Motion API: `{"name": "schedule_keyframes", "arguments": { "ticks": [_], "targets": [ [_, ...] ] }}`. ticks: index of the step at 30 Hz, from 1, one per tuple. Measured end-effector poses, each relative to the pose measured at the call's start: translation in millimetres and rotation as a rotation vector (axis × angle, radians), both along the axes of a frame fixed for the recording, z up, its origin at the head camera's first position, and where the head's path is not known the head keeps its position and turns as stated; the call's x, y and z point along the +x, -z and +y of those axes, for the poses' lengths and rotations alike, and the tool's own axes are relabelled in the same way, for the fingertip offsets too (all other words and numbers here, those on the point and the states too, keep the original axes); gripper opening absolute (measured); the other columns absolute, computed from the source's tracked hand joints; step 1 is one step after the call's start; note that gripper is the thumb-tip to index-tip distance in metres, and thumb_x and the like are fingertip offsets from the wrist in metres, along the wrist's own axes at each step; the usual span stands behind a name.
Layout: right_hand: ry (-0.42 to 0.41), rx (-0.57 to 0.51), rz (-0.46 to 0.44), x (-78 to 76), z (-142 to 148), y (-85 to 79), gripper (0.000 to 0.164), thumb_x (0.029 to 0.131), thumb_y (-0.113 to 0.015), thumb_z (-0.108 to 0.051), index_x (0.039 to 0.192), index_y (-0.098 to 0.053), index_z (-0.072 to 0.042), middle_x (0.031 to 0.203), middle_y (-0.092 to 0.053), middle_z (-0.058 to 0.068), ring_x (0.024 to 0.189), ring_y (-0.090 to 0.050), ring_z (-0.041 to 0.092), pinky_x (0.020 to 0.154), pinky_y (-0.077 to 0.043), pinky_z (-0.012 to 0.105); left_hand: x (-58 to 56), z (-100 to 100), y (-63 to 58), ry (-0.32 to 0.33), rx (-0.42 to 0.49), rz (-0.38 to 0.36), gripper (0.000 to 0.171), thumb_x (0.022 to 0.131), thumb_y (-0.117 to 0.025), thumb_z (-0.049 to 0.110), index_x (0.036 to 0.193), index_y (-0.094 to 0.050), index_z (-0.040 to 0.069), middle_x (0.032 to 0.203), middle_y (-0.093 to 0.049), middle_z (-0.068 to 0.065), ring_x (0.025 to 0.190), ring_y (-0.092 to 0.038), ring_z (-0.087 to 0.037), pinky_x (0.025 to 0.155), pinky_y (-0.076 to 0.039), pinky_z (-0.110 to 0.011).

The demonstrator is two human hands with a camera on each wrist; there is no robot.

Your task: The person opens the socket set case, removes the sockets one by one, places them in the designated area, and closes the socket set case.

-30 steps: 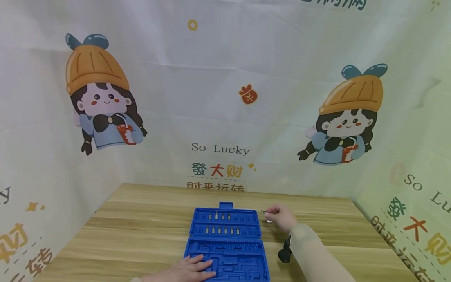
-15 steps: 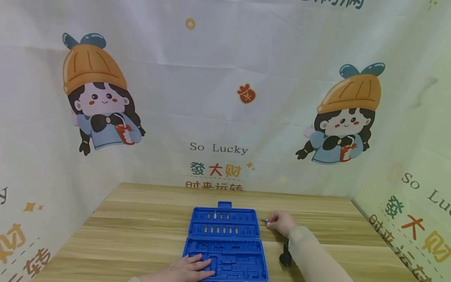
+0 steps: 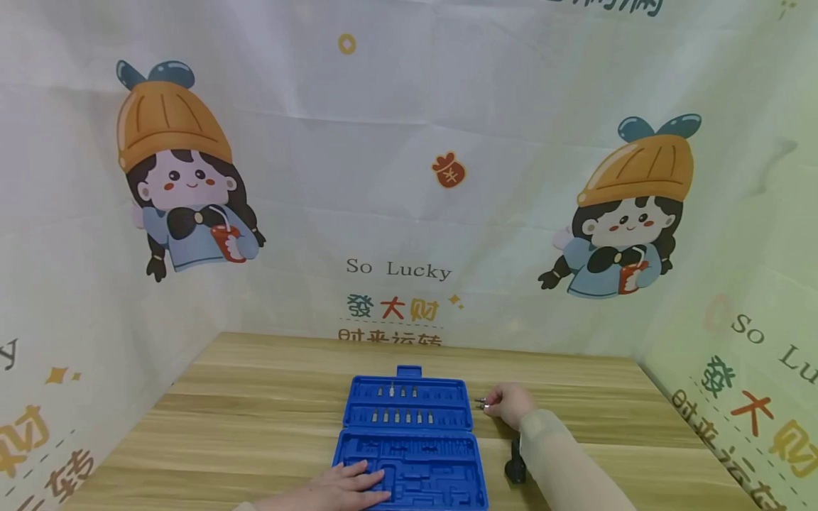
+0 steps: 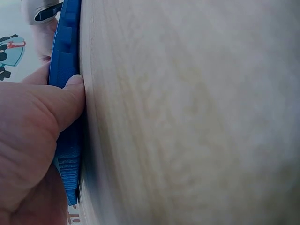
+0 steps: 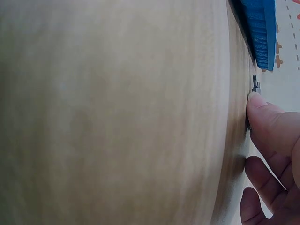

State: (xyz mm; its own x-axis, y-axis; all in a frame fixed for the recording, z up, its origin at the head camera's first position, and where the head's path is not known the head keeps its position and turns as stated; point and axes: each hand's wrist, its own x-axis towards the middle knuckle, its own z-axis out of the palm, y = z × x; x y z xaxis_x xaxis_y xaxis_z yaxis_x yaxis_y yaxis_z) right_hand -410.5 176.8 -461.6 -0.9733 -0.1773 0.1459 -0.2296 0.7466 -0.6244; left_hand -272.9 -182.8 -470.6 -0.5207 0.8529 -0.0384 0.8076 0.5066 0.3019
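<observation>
"What's on your feed?"
"I've got a wood-grain surface, pale and streaked, running back to a hanging cloth backdrop; the cloth closes in both sides too, creased, with a hatted cartoon figure at left, another at right, and "So Lucky" lettered between them."
"And on the wood?"
"A blue case, opened out at the near middle; its far half carries slotted bits in two rows, four behind, six in front; the left hand lies across the near half, fingers loose and spread, thumb along the edge."
"The right?"
"Right hand is just off the case's right side; its thumb and fingers are pinching small metal bits, two tips showing, low over the surface; touching it or not, I can't tell; there's a black object by that wrist."
</observation>
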Motion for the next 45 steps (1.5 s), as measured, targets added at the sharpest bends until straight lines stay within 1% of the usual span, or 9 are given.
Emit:
{"name": "schedule_keyframes", "arguments": {
  "ticks": [15,22,26,29,31,36,40,43,45],
  "targets": [
    [0.010,-0.051,-0.071,-3.8,4,-2.8,0.013,0.075,-0.077,-0.002,0.081,-0.065,-0.004,0.078,-0.060,0.001,0.072,-0.052,0.017,0.065,-0.044,0.031,-0.5,1,-1.2,-0.016,-0.010,-0.021,0.055,0.101,-0.042,0.044,0.151,-0.035,0.021,0.153,-0.035,-0.009,0.141,-0.029,-0.032,0.107,-0.033,-0.051],
    [0.031,-0.144,-0.080,-5.2,-4,-19.7,0.010,0.084,-0.070,-0.005,0.092,-0.067,0.000,0.086,-0.064,0.005,0.080,-0.058,0.020,0.070,-0.048,0.036,-2.9,-1,-0.3,-0.008,-0.021,-0.014,0.056,0.101,-0.041,0.046,0.152,-0.033,0.022,0.153,-0.033,-0.008,0.141,-0.027,-0.032,0.107,-0.032,-0.051],
    [0.049,-0.176,-0.059,-6.7,-20,-29.7,0.016,0.088,-0.068,-0.009,0.100,-0.068,0.001,0.093,-0.066,0.007,0.083,-0.061,0.020,0.073,-0.050,0.037,-10.2,-5,10.5,-0.007,-0.010,-0.040,0.057,0.101,-0.040,0.048,0.153,-0.028,0.028,0.155,-0.030,-0.005,0.143,-0.023,-0.030,0.110,-0.028,-0.051],
    [0.066,-0.267,-0.088,-8.1,-38,-32.1,0.020,0.089,-0.066,-0.009,0.105,-0.067,0.003,0.096,-0.066,0.009,0.077,-0.057,0.019,0.067,-0.048,0.035,-17.0,-8,21.9,-0.002,0.004,-0.064,0.057,0.101,-0.039,0.049,0.153,-0.025,0.032,0.156,-0.027,-0.003,0.144,-0.019,-0.028,0.111,-0.026,-0.050],
    [0.084,-0.331,-0.105,-8.8,-52,-31.3,0.021,0.090,-0.066,-0.009,0.107,-0.067,0.004,0.099,-0.067,0.011,0.079,-0.056,0.019,0.069,-0.048,0.036,-18.9,-8,25.3,-0.004,0.007,-0.078,0.056,0.101,-0.038,0.049,0.153,-0.025,0.032,0.156,-0.027,-0.003,0.144,-0.019,-0.028,0.111,-0.026,-0.051],
    [0.113,-0.459,-0.113,-9.7,-87,-21.9,0.022,0.088,-0.067,-0.005,0.106,-0.066,0.006,0.103,-0.066,0.015,0.097,-0.059,0.028,0.088,-0.046,0.046,-9.7,-2,11.2,-0.020,-0.004,-0.052,0.056,0.101,-0.041,0.046,0.152,-0.032,0.027,0.154,-0.032,-0.006,0.142,-0.026,-0.031,0.108,-0.031,-0.053],
    [0.110,-0.533,-0.129,-7.1,-110,-12.6,0.020,0.087,-0.068,-0.004,0.103,-0.066,0.007,0.103,-0.064,0.015,0.099,-0.058,0.030,0.089,-0.045,0.047,-3.3,0,3.4,-0.032,-0.003,-0.042,0.055,0.101,-0.043,0.045,0.151,-0.035,0.025,0.153,-0.035,-0.007,0.141,-0.028,-0.031,0.107,-0.033,-0.053],
    [0.121,-0.547,-0.159,-4.2,-122,-7.5,0.017,0.087,-0.070,-0.007,0.100,-0.065,0.003,0.101,-0.064,0.013,0.096,-0.057,0.028,0.087,-0.044,0.047,-3.1,1,3.7,-0.032,-0.002,-0.050,0.055,0.100,-0.042,0.046,0.151,-0.034,0.026,0.152,-0.035,-0.007,0.141,-0.029,-0.031,0.107,-0.033,-0.052],
    [0.143,-0.501,-0.171,-1.7,-128,-6.4,0.016,0.087,-0.071,-0.011,0.099,-0.067,-0.002,0.101,-0.065,0.010,0.097,-0.057,0.028,0.095,-0.038,0.051,-3.5,1,4.3,-0.034,0.005,-0.061,0.055,0.100,-0.043,0.046,0.151,-0.035,0.026,0.152,-0.036,-0.008,0.141,-0.029,-0.032,0.107,-0.033,-0.053]
  ]
}}
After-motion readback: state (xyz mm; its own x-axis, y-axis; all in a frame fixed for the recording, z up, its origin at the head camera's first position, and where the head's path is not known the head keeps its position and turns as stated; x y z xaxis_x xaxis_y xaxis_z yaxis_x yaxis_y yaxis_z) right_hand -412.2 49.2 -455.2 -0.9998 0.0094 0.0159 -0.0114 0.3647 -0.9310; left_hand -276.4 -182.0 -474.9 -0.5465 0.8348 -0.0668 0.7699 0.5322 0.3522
